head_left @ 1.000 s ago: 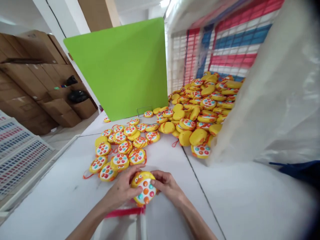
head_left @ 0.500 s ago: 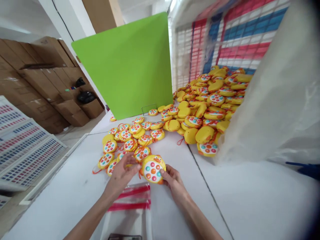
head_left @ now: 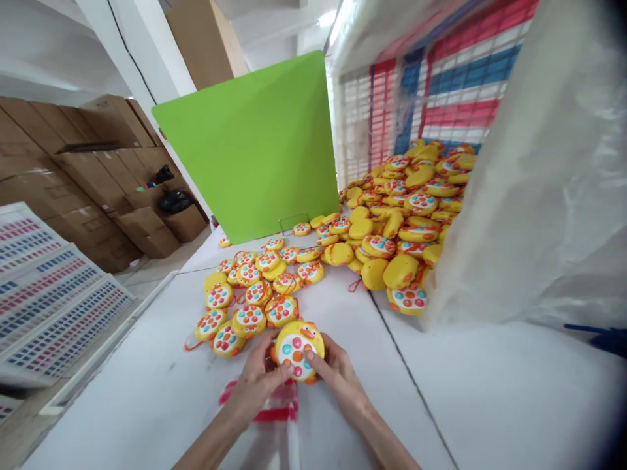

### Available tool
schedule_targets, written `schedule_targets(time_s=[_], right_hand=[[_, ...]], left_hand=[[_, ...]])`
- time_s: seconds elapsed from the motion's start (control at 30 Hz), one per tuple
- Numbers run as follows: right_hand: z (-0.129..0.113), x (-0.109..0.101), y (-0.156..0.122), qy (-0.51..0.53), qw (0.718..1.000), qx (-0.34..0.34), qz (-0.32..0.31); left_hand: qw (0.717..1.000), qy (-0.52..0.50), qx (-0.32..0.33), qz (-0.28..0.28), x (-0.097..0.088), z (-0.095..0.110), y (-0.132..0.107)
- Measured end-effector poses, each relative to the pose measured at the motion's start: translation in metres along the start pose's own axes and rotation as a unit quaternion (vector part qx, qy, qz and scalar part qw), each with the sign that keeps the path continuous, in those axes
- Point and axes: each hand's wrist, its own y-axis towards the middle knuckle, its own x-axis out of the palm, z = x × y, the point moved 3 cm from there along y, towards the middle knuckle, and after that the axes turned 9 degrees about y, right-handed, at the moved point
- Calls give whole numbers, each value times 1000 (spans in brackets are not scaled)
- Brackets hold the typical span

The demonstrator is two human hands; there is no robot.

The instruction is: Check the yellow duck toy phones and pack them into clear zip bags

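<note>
The table [head_left: 470, 391] is broad, flat and whitish, its smooth top cut by dark, narrow seams. At the back left, brown cardboard boxes [head_left: 39, 196] stand stacked, square-edged and matte. On the right a milky plastic sheet [head_left: 519, 215] hangs in soft, cloudy folds beside a gridded panel [head_left: 455, 78] striped red, white and blue. The green board [head_left: 264, 143] is a plain, flat slab with rounded upper corners, leaning a little. Left of the table are white crates [head_left: 63, 287] pierced by rows of small openings, some showing red and blue.

Against the gridded panel rises a heap [head_left: 406, 212] of glossy yellow toys, rounded and flattish, some face up, some back up. A looser cluster [head_left: 255, 287] spreads toward the hands, several pieces trailing thin orange cords. A clear bag with a red band [head_left: 277, 415] lies flat, partly under the left forearm.

Both hands hold one toy [head_left: 300, 339] between them, just above the table and in front of the cluster. The left hand [head_left: 259, 369] has its fingers curled behind the toy's side, thumb laid on its lower face; the right hand [head_left: 340, 372] mirrors it — thumb pressed near the middle. Domed buttons — orange, red, turquoise — stud the toy's white face, below an orange beak.
</note>
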Motion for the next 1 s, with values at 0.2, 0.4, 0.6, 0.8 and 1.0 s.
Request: schedule_targets(time_s=[0.2,0.4,0.6,0.8,1.0], right_hand=[[-4,3,-1,-41,998,-42,-31],[-6,8,-3,-53,996,-35,-56],[-3,6,-4,-63,997,-50,-9],[9,-4,0,-71,997,-2,43],[17,-5,-1,-147,989,14,-2]], left_hand=[[999,22,-25,6,5,1,-2],[992,93,-53,71,-3,-2,-1],[987,127,-48,88,6,-2,-2],[978,-68,-51,189,-38,11,31],[962,-147,-47,225,-65,68,6]])
